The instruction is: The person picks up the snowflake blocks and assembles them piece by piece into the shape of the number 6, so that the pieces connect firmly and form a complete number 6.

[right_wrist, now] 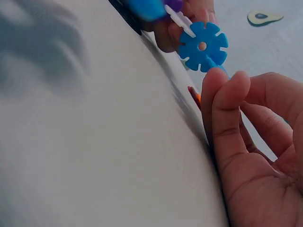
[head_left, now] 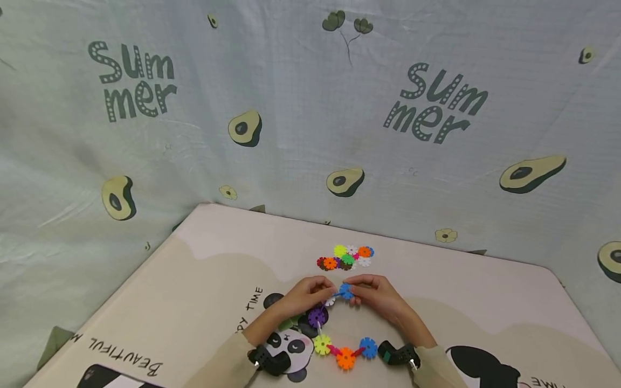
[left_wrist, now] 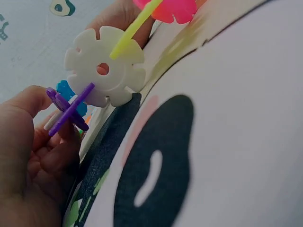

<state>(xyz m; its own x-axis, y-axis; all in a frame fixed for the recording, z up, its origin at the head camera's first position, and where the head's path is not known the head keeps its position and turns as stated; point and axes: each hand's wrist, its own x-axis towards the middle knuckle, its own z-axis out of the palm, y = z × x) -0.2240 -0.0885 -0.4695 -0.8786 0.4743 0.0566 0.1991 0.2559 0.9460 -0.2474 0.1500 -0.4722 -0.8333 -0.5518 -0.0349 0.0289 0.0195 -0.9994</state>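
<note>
Left hand (head_left: 310, 293) pinches the disc chain (head_left: 320, 349), right hand (head_left: 380, 295) opposite pinching a blue disc (head_left: 345, 292).

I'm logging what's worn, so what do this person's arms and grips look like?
The left sleeve and right sleeve are beige, ending short of the grips. The left wrist device and right wrist device are black, the right with a green patch. Left grip and right grip wear no gloves.

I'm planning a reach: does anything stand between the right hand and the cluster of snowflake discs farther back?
Nothing visible does: in the head view, only bare tabletop separates the right hand, pinching a blue snowflake disc, from the cluster of snowflake discs.
</note>
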